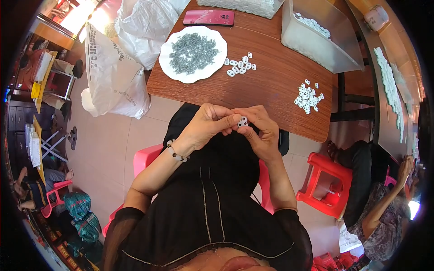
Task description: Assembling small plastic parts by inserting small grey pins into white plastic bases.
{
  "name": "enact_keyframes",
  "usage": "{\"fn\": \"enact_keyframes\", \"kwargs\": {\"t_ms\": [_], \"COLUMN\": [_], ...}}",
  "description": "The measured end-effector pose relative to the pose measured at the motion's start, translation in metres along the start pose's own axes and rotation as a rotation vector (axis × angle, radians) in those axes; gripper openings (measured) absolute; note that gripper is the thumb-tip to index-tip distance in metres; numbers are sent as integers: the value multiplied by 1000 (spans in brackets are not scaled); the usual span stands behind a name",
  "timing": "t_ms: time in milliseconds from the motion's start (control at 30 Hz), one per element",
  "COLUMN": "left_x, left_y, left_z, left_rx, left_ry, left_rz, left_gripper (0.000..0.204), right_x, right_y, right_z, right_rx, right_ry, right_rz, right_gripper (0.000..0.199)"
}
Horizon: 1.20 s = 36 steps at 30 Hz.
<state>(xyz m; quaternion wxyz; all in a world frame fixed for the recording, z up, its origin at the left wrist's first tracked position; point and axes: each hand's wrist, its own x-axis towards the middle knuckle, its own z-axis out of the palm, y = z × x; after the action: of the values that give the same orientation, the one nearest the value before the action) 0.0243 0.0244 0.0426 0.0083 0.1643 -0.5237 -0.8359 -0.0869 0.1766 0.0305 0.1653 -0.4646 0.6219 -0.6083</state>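
Note:
Just in front of the table's near edge, my hands meet over my lap around a small white plastic piece with dark holes [242, 122]. My left hand [212, 124] is closed, its thumb pressed against the piece's left side. Closed around the right side is my right hand [262, 131], thumb below and fingers above. Whatever lies behind the piece is hidden by my fingers. On the table, a white scalloped plate [166, 61] carries a heap of small grey metal parts that look like screws [192, 50]. Beside it lie several loose oval white plastic pieces [239, 66].
A pile of small white pieces [308, 96] lies at the brown table's [271, 95] right. Behind stand a translucent bin [316, 52] and a pink phone [209, 18]. White sacks [115, 77] stand left; a red stool [325, 185] and another person's arm [389, 198] are at right.

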Motion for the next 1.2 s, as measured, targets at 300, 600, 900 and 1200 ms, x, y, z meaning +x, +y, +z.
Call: {"fn": "enact_keyframes", "kwargs": {"t_ms": [300, 600, 900, 1200], "left_x": [-5, -7, -10, -6], "left_y": [-10, -8, -6, -6], "left_z": [8, 13, 19, 25], "left_rx": [-83, -67, -88, -96], "left_ry": [71, 96, 94, 100], "left_rz": [46, 34, 30, 22], "left_gripper": [23, 22, 24, 22], "right_x": [-4, -5, -9, -11], "right_y": [4, 1, -2, 4], "right_z": [6, 10, 14, 15], "right_rx": [30, 21, -6, -67], "right_ry": [58, 95, 168, 211], "right_rz": [-5, 18, -24, -28], "right_gripper": [31, 29, 28, 23]}}
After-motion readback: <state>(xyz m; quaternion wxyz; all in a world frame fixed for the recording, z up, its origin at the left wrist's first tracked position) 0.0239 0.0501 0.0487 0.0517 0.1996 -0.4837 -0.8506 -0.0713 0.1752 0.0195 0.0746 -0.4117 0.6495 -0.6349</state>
